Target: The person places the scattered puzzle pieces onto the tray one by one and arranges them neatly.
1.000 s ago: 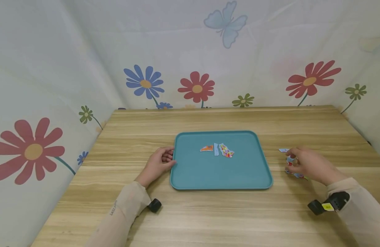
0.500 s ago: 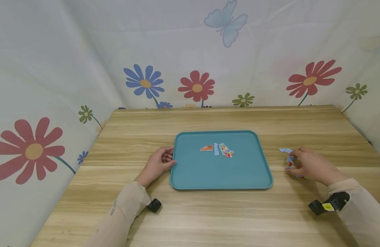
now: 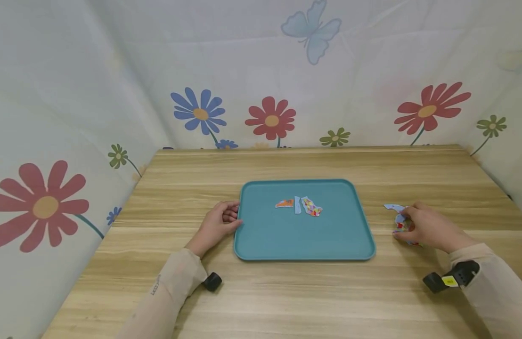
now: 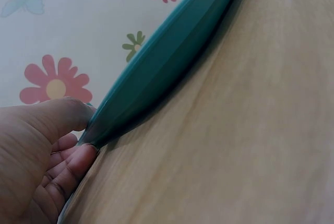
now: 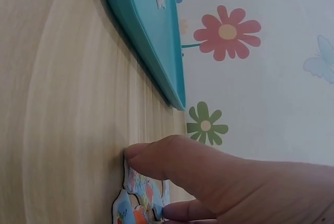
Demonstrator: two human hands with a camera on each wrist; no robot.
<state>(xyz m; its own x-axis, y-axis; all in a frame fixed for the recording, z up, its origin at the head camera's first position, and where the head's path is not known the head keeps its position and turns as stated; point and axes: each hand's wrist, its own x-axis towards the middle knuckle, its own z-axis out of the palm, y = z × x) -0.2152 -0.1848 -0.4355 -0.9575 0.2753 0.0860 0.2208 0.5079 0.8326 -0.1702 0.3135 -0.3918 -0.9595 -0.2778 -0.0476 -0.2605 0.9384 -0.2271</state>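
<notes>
My left hand (image 3: 216, 226) grips the left rim of a teal tray (image 3: 303, 242), thumb above and fingers bunched at the edge. Lying apart on the tray are an orange puzzle piece (image 3: 284, 203), a narrow pale blue one (image 3: 297, 205) and a multicoloured one (image 3: 313, 207). On the wood to the right, my right hand (image 3: 432, 226) reaches over a small cluster of puzzle pieces (image 3: 400, 223). In the right wrist view, thumb and finger pinch a patterned puzzle piece (image 5: 136, 182), with another piece (image 5: 123, 208) beside it. The palm hides part of the cluster.
The wooden table (image 3: 303, 301) runs back to a white flowered cloth (image 3: 227, 56), which also rises along both sides. A pale blue piece (image 3: 394, 207) pokes out beyond the right fingers. Black cameras (image 3: 212, 282) are strapped at both wrists.
Beneath the right hand, the puzzle pieces have shifted slightly and bunched closer under the fingers. The pale blue end shows more. The left hand and tray have stayed put.
</notes>
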